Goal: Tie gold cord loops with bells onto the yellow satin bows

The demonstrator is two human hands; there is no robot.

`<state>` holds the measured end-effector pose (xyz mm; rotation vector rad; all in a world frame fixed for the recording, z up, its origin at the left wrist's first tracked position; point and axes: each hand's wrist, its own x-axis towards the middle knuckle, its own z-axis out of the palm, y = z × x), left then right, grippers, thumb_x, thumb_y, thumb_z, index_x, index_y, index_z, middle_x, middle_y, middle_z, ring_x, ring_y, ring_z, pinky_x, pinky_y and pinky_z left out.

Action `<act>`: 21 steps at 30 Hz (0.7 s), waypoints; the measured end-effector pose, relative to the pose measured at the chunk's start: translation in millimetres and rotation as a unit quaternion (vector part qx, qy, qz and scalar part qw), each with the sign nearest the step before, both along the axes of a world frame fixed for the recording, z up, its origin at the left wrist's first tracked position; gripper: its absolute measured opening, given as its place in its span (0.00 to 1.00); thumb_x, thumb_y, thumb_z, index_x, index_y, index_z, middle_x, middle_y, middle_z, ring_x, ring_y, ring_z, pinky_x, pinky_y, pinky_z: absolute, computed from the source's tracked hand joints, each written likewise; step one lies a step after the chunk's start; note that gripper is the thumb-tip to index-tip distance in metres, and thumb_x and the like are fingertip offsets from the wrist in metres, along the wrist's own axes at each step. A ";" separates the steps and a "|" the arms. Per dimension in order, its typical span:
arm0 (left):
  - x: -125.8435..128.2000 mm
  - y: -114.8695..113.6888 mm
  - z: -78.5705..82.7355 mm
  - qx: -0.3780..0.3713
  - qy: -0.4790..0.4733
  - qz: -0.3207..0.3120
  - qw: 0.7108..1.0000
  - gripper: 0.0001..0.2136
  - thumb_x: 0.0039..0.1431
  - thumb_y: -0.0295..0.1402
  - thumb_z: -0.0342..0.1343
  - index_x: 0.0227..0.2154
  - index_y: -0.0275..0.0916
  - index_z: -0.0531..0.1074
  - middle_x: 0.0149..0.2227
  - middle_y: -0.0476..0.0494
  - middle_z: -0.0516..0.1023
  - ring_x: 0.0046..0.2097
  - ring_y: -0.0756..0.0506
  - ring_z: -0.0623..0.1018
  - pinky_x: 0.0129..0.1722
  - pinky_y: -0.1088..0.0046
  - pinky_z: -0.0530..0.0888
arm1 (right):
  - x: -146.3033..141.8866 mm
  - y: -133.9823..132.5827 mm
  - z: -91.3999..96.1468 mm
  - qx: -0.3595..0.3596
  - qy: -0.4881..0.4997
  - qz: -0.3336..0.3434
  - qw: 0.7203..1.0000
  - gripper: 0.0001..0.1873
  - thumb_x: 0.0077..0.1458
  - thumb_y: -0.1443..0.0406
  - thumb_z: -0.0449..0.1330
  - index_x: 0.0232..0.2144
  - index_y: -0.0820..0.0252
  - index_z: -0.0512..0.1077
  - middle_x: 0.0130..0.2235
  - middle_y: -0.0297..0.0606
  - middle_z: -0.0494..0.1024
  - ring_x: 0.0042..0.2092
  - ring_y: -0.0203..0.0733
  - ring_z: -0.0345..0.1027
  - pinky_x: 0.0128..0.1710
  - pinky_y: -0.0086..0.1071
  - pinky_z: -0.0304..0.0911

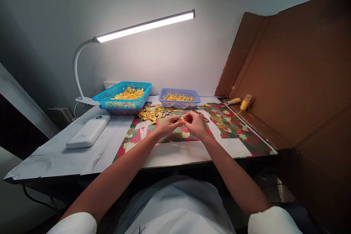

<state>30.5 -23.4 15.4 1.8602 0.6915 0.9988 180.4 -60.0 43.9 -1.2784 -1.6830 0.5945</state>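
My left hand (168, 125) and my right hand (195, 124) meet over the patterned sheet, fingertips pinched together. Between them is a small yellow ribbon piece (181, 119), mostly covered by the fingers; a thin yellow strand loops up from it. Just beyond my left hand lies a loose pile of yellow ribbon pieces (148, 114), with several small silvery balls (163, 114) beside it. A red-handled tool (204, 117), partly hidden, rests behind my right hand. Farther right, thin gold cords (219, 121) are spread on the sheet.
A turquoise basket (109, 97) of yellow pieces sits stacked at back left; a lilac basket (179, 104) stands behind my hands. A white power bank (89, 131) lies left, under a lit desk lamp (145, 25). Yellow thread spools (245, 102) stand by the cardboard wall (296, 69) at right.
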 end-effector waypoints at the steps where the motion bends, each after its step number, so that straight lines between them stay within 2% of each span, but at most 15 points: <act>1: 0.2 1.7 -1.1 -0.022 -0.013 0.005 1.000 0.15 0.50 0.44 0.55 0.20 0.37 0.63 0.21 0.53 0.57 0.26 0.53 0.57 0.26 0.76 0.55 | -1.1 3.0 0.4 0.005 -0.003 0.005 1.000 0.03 0.44 0.69 0.57 0.25 0.58 0.66 0.28 0.35 0.75 0.30 0.38 0.68 0.31 0.32 0.63; 4: 0.4 7.2 -3.3 -0.110 -0.090 0.035 0.989 0.13 0.47 0.40 0.56 0.19 0.38 0.61 0.20 0.55 0.55 0.23 0.54 0.56 0.24 0.77 0.55 | -1.9 11.9 1.0 0.008 0.017 0.010 1.000 0.06 0.45 0.67 0.57 0.29 0.58 0.66 0.28 0.34 0.74 0.30 0.38 0.67 0.30 0.31 0.63; 6: -0.1 10.1 -2.7 -0.169 -0.168 0.055 0.970 0.13 0.44 0.37 0.57 0.19 0.38 0.59 0.19 0.56 0.55 0.22 0.55 0.56 0.23 0.77 0.56 | -0.7 13.6 -0.6 -0.008 0.059 -0.007 0.998 0.08 0.45 0.63 0.60 0.30 0.58 0.66 0.27 0.33 0.73 0.29 0.38 0.67 0.29 0.31 0.63; 7: -0.6 11.0 -1.6 -0.193 -0.205 0.062 0.958 0.13 0.43 0.36 0.58 0.19 0.39 0.57 0.19 0.57 0.54 0.22 0.55 0.56 0.23 0.78 0.56 | -0.4 12.2 -2.4 -0.033 0.086 -0.006 0.996 0.09 0.46 0.60 0.61 0.29 0.58 0.67 0.26 0.33 0.73 0.28 0.38 0.67 0.28 0.31 0.64; 9: -1.5 11.5 1.6 -0.231 -0.257 0.065 0.936 0.14 0.41 0.34 0.58 0.19 0.39 0.55 0.18 0.58 0.53 0.21 0.56 0.56 0.22 0.79 0.56 | -2.5 5.3 -8.4 -0.134 0.154 0.036 0.978 0.13 0.49 0.56 0.60 0.24 0.59 0.67 0.23 0.35 0.72 0.25 0.37 0.66 0.27 0.31 0.65; 10: -1.8 11.1 3.4 -0.244 -0.272 0.061 0.929 0.14 0.41 0.33 0.59 0.19 0.39 0.55 0.18 0.58 0.53 0.21 0.56 0.56 0.22 0.80 0.56 | -5.8 0.6 -12.4 -0.214 0.190 0.083 0.955 0.15 0.51 0.55 0.58 0.22 0.60 0.68 0.22 0.37 0.72 0.24 0.37 0.67 0.27 0.32 0.65; 11: -2.0 10.4 5.1 -0.253 -0.282 0.053 0.924 0.14 0.41 0.32 0.58 0.19 0.39 0.55 0.17 0.58 0.53 0.20 0.56 0.56 0.21 0.80 0.56 | -10.8 -4.0 -16.8 -0.291 0.232 0.130 0.919 0.15 0.53 0.55 0.57 0.23 0.61 0.69 0.23 0.39 0.74 0.25 0.38 0.68 0.28 0.33 0.67; 13: -2.1 8.3 8.2 -0.261 -0.293 0.037 0.919 0.13 0.42 0.31 0.58 0.20 0.39 0.56 0.17 0.58 0.54 0.19 0.57 0.56 0.20 0.81 0.54 | -25.3 -10.4 -25.7 -0.373 0.344 0.158 0.847 0.14 0.56 0.58 0.55 0.25 0.62 0.71 0.28 0.42 0.77 0.29 0.40 0.72 0.34 0.35 0.69; 15: -2.0 5.7 10.6 -0.261 -0.296 0.030 0.918 0.12 0.42 0.30 0.57 0.21 0.38 0.57 0.17 0.58 0.55 0.19 0.57 0.55 0.19 0.82 0.53 | -42.5 -10.4 -32.7 -0.374 0.469 0.133 0.789 0.14 0.58 0.60 0.52 0.25 0.60 0.70 0.29 0.43 0.77 0.34 0.42 0.73 0.38 0.36 0.70; 17: -2.0 3.0 12.4 -0.257 -0.287 0.031 0.922 0.11 0.43 0.30 0.57 0.21 0.38 0.57 0.17 0.58 0.55 0.18 0.58 0.55 0.19 0.82 0.53 | -57.3 -3.9 -36.8 -0.353 0.555 0.092 0.748 0.13 0.59 0.62 0.51 0.24 0.58 0.68 0.27 0.41 0.76 0.35 0.41 0.73 0.40 0.37 0.69; 19: -2.0 0.8 13.4 -0.253 -0.273 0.032 0.927 0.11 0.43 0.30 0.58 0.21 0.38 0.57 0.17 0.58 0.55 0.18 0.58 0.56 0.19 0.83 0.53 | -66.6 5.9 -38.2 -0.323 0.602 0.046 0.729 0.12 0.58 0.65 0.51 0.23 0.56 0.66 0.26 0.38 0.75 0.35 0.41 0.73 0.40 0.37 0.69; 21: -1.8 -0.6 14.0 -0.253 -0.267 0.032 0.929 0.12 0.43 0.30 0.58 0.21 0.38 0.57 0.17 0.58 0.55 0.19 0.58 0.57 0.19 0.83 0.53 | -70.2 15.0 -38.3 -0.305 0.613 0.014 0.729 0.11 0.58 0.65 0.52 0.23 0.55 0.65 0.24 0.36 0.75 0.34 0.41 0.73 0.39 0.37 0.69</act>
